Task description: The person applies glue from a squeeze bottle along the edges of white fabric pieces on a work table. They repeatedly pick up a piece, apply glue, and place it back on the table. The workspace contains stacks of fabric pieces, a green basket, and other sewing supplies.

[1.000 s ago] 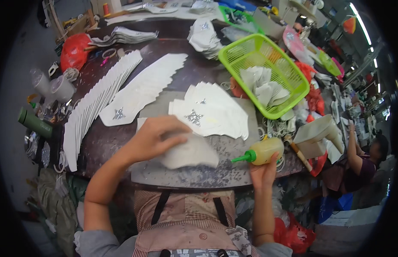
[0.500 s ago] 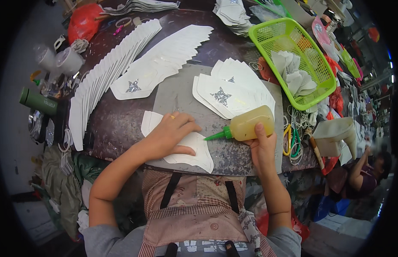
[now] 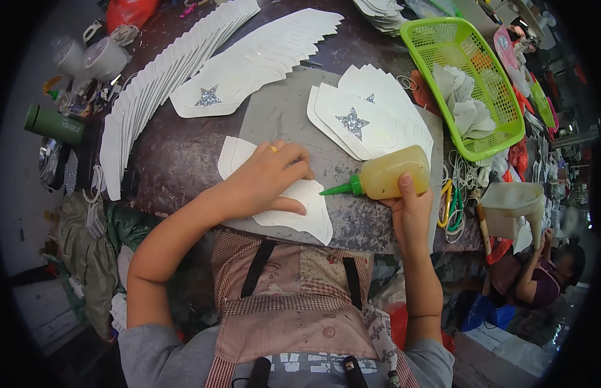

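My left hand (image 3: 261, 181) rests on a white cut piece (image 3: 307, 216), pressing it to the grey board (image 3: 274, 107), thumb and fingers spread apart. In my right hand (image 3: 410, 210) is a clear squeeze bottle (image 3: 395, 172) of yellowish liquid, lying on its side. Its green nozzle (image 3: 338, 189) points left, the tip at the piece's right edge; whether it touches, I cannot tell. Beyond the bottle lies a small fanned stack of white pieces (image 3: 329, 116), the top one bearing a glittery silver star (image 3: 353, 123).
Farther left, a long fanned row of white pieces (image 3: 151, 97) runs beside another overlapping row (image 3: 248, 71). At the right stand a green basket (image 3: 465, 152) holding white pieces, scissors (image 3: 445, 202) and a plastic container (image 3: 507, 194). A green tumbler (image 3: 51, 124) is far left; another person (image 3: 539, 275) sits right.
The whole view has shifted, so the table things sit higher and slightly to the right. Both hands, the white piece and the bottle keep nearly the same positions relative to each other.
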Motion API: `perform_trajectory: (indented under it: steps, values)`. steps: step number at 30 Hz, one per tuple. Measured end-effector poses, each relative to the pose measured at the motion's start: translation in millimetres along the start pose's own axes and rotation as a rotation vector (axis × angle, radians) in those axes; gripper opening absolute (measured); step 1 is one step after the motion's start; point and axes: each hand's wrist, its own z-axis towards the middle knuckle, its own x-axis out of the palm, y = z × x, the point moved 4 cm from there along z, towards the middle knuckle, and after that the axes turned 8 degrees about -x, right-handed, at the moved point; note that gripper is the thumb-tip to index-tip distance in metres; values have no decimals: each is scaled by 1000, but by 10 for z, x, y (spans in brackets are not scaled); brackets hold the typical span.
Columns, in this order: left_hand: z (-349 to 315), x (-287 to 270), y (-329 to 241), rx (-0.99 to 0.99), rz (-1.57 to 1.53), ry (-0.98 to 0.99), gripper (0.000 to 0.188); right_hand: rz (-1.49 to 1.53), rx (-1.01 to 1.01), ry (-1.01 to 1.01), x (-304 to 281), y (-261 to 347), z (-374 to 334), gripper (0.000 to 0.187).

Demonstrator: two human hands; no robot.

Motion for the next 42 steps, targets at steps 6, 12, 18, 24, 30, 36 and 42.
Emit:
perform_trajectory:
  steps: [6, 12, 18, 24, 30, 36, 42]
  values:
    - [3, 13, -5, -7, 11, -1, 50, -17, 36, -5, -104, 27, -175, 45]
    - [3, 22, -13, -2, 27, -11, 51, -99, 51, 23, -279, 40, -365, 59]
    - [-88, 26, -84, -85, 60, -94, 52, -130, 26, -24, -405, 9, -720, 69]
    - [-245, 69, -170, -220, 119, -200, 50, 38, -48, -149, -392, 106, -742, 54]
    - [-241, 78, -175, -200, 111, -215, 49, -49, -32, -53, -405, 45, -598, 60]
    - [-257, 86, -173, -208, 133, -211, 50, -7, -33, -93, -386, 68, -709, 50]
    - [-293, 41, -353, -201, 319, -215, 48, -71, -24, -39, -501, -35, -718, 60]
